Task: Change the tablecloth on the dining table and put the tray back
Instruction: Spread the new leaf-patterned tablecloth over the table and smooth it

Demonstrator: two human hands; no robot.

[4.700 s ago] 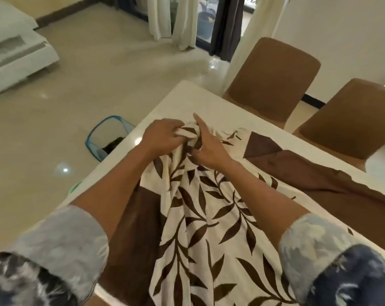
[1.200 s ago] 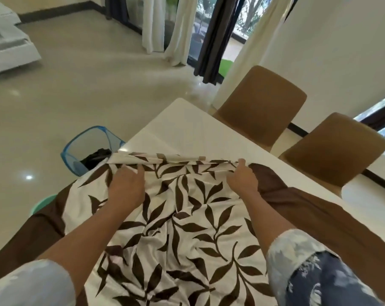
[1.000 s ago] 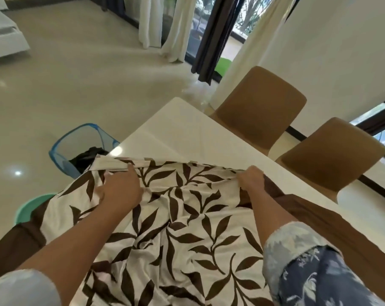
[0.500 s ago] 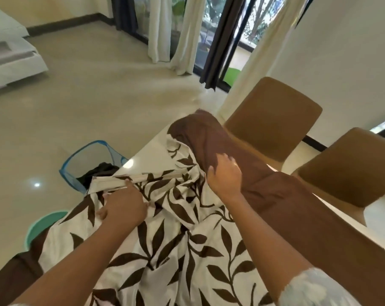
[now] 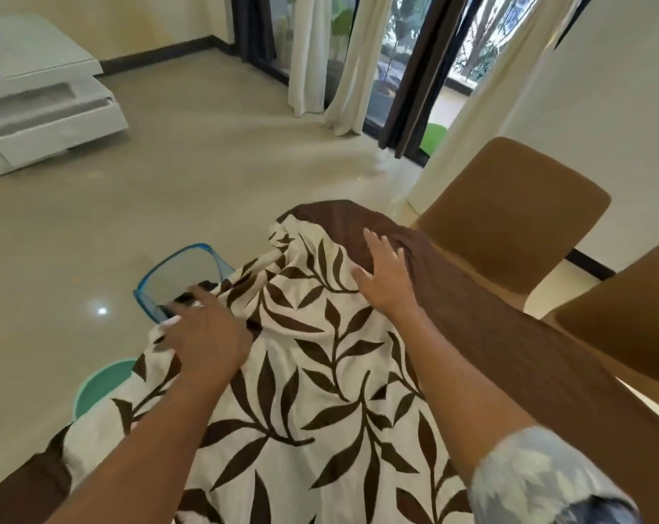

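1. Tablecloth (image 5: pixel 320 391) in the head view lay draped over the dining surface (image 5: pixel 657 400), of which only a pale strip showed at the right edge, just below the nearer chair.
2. It was cream with dark brown leaves and had a plain brown border band along its right side.
3. Its long axis ran from the wearer at the bottom of the frame away toward the far end of the surface. The border band slanted from upper middle down to lower right.
4. The far end was bunched into a raised hump, brown on top, pointing toward the curtains (image 5: pixel 343 70).
5. The left hand (image 5: pixel 207 334) rested on the cloth's left edge with its fingers close together and bent. Blur made it impossible to tell whether they pinched a fold or only pressed on it.
6. The right hand (image 5: pixel 384 281) lay flat, its fingers spread, on the hump where the leaf print met the brown band.
7. A blue bin (image 5: pixel 176 274) stood on the floor just beyond the left hand, partly hidden by the cloth.
8. A teal round object (image 5: pixel 101 383) lay on the floor nearer the wearer, also partly covered.
9. Two brown chairs stood along the right side, the farther chair (image 5: pixel 509 206) and the nearer chair (image 5: pixel 630 315).
10. A white cabinet (image 5: pixel 44 119) stood at the far left.
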